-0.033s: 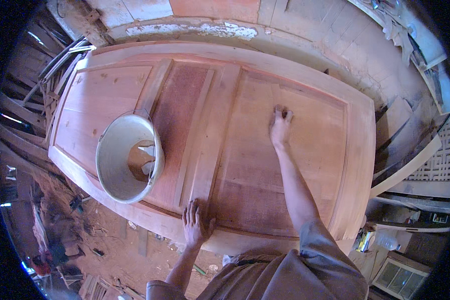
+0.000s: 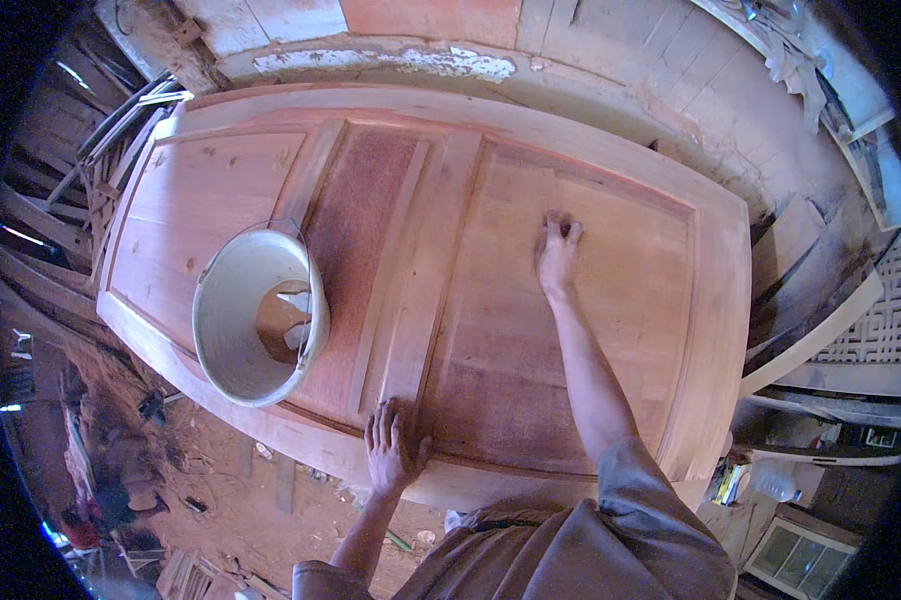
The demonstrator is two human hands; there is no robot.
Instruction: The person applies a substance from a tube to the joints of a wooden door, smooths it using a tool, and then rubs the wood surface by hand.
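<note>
A large panelled wooden door (image 2: 436, 300) lies flat before me, reddish brown with a raised frame and sunken panels. My right hand (image 2: 559, 255) is on the right-hand panel, toward its far side, fingers curled down and closed. Something small and dark may be under the fingertips, but I cannot make it out. At the door's near edge, my left hand (image 2: 394, 450) rests flat with fingers spread, by the foot of the middle rail. A pale bucket (image 2: 216, 330) with a wire handle stands on the door to the left, with brownish matter and light-coloured pieces inside.
Behind the door runs a dusty wall (image 2: 611, 60) with peeling white paint. Stacked timber (image 2: 46, 235) crowds the left side. Reddish dirt floor (image 2: 241, 490) with scraps lies at near left. Boards and a small framed window (image 2: 801, 560) stand at the right.
My right hand has shifted very slightly to the left over the panel. The left hand and the bucket have stayed in place.
</note>
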